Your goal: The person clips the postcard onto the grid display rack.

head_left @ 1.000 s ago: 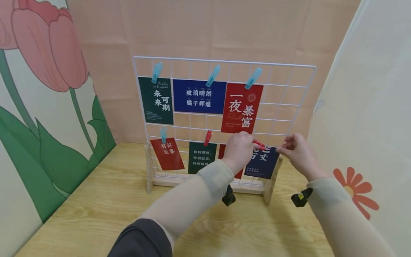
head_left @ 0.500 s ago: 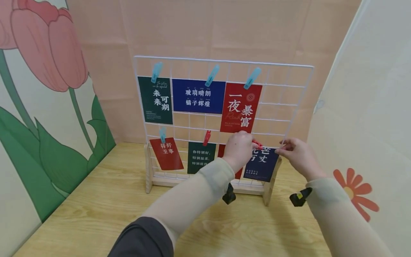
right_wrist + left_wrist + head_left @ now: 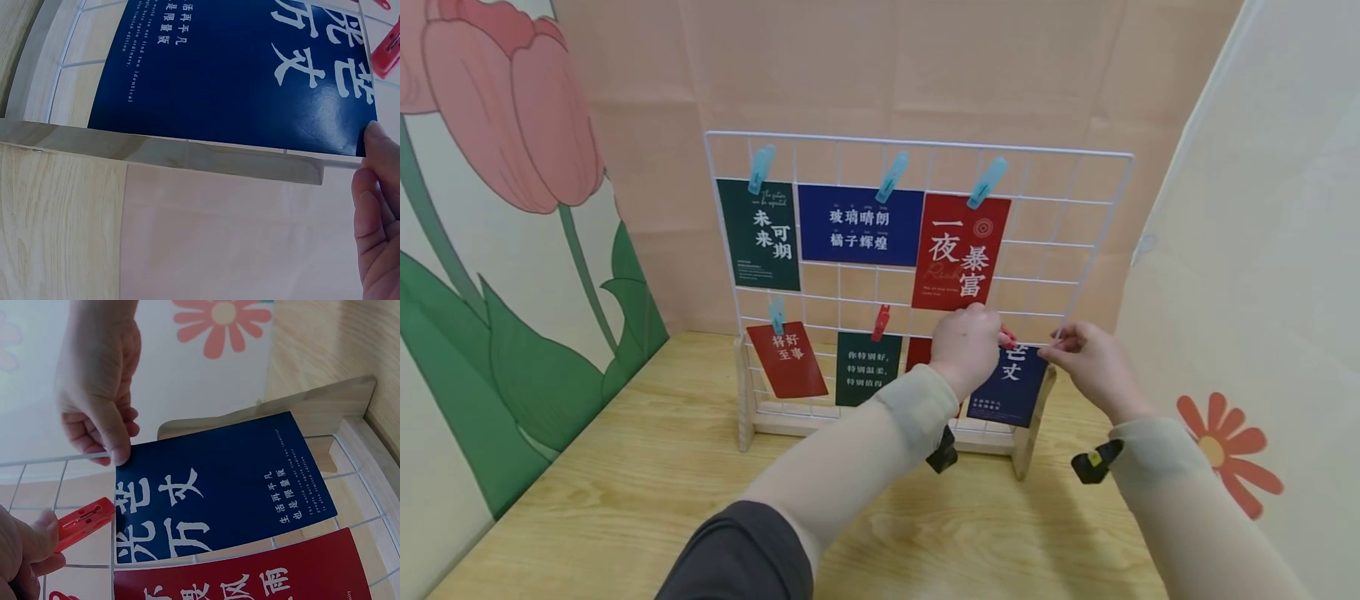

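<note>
My left hand (image 3: 964, 346) pinches a red clothespin (image 3: 86, 520), whose tip lies at the top edge of a dark blue card (image 3: 219, 494) with white characters. The card lies against the lower right of a white wire grid (image 3: 1052, 242). With thumb and fingers, my right hand (image 3: 1093, 367) pinches the card's upper right corner, close to the grid's side; the right wrist view shows the thumb (image 3: 381, 140) on that corner. Beside the blue card hangs a red card (image 3: 250, 581), mostly behind my left hand in the head view.
Above hang a green card (image 3: 760, 242), a blue card (image 3: 859, 229) and a red card (image 3: 958, 275) under light blue clothespins (image 3: 892, 177). Lower left are a tilted red card (image 3: 788, 367) and a green card (image 3: 867, 371). The grid stands in a wooden base (image 3: 797, 423) on the table (image 3: 625, 500).
The blue card's lower edge has dropped slightly and the card hangs a bit lower. My left hand, with the red clothespin, has shifted slightly right over the card. The right hand keeps the corner.
</note>
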Demonstrator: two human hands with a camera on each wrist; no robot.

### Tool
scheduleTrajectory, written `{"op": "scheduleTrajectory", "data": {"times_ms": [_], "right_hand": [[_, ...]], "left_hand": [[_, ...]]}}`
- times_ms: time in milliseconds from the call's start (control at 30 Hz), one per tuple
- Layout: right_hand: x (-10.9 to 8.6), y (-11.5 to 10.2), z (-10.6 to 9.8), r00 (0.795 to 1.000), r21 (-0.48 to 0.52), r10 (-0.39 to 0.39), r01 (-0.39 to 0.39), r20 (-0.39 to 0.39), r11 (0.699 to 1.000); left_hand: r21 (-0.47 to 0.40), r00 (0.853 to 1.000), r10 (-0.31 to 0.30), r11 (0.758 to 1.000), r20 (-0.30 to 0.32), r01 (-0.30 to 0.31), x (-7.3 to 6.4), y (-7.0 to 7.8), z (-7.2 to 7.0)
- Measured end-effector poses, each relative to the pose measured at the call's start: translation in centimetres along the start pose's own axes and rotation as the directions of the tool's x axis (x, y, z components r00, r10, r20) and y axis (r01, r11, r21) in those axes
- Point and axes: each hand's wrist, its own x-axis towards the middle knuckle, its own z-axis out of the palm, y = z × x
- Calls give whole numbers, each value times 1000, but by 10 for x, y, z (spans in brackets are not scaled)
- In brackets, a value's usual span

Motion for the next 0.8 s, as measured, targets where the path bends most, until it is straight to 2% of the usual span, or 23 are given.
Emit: {"op": "scheduleTrajectory", "data": {"times_ms": [367, 600, 800], "right_hand": [[1, 0, 3, 1000, 1, -1, 1, -22, 1000], [2, -1, 3, 1000, 11, -11, 11, -20, 1000], [2, 0, 3, 999, 17, -16, 16, -28, 1000]], "left_hand": [[19, 1000, 23, 1000, -6, -23, 8, 4, 2], [30, 1000, 11, 999, -5, -11, 10, 7, 6], [-4, 999, 17, 1000, 38, -16, 11, 11, 6]]}}
